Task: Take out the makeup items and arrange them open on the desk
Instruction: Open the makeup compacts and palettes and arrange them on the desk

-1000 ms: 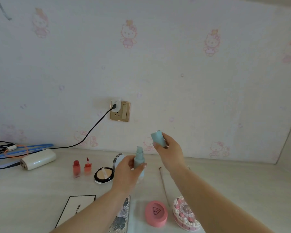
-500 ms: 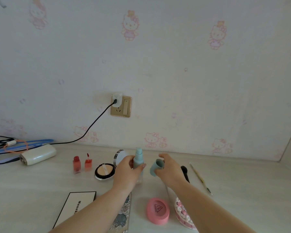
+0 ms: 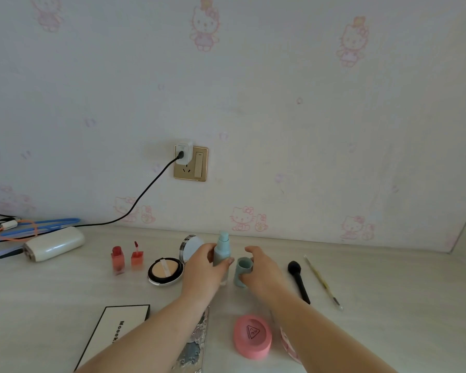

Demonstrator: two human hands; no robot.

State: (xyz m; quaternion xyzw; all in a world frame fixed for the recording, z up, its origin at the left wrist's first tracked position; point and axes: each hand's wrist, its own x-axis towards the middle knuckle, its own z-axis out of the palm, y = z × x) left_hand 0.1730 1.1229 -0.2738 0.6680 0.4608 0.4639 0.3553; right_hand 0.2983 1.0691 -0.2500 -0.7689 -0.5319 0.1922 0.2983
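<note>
Blue cables [image 3: 38, 224] lie at the far left of the pale table [image 3: 388, 292], next to a white oblong device [image 3: 54, 243] whose black cord [image 3: 145, 192] runs up to a charger plugged into the gold wall socket [image 3: 191, 163]. To the right stands a red lip tint bottle [image 3: 118, 258] with its wand cap [image 3: 137, 256] upright just beside it, apart from the open cushion compact [image 3: 166, 270], which lies flat with its mirrored lid [image 3: 191, 247] raised behind. Nearer the camera sit a white box with black lettering [image 3: 113, 335] and, partly under the left forearm, a silver-edged palette [image 3: 195, 345]. The left hand [image 3: 203, 270] has its grip wrapped around the teal pump bottle [image 3: 222, 250], holding it upright with its base on or just above the table; the nozzle stands bare above the fingers. Just beside it, the right hand [image 3: 261, 270] pinches the teal cap [image 3: 243, 271] between thumb and fingers, the cap upright with its open end up, at the table surface, close to the bottle without clearly touching it. Below these lies a round pink case [image 3: 252, 336], and a pink-and-white container [image 3: 288, 345] is mostly hidden under the right forearm. Further right a black brush [image 3: 297, 281] and a thin pale stick tool [image 3: 323, 282] lie side by side, apart, both pointing toward the wallpapered wall
</note>
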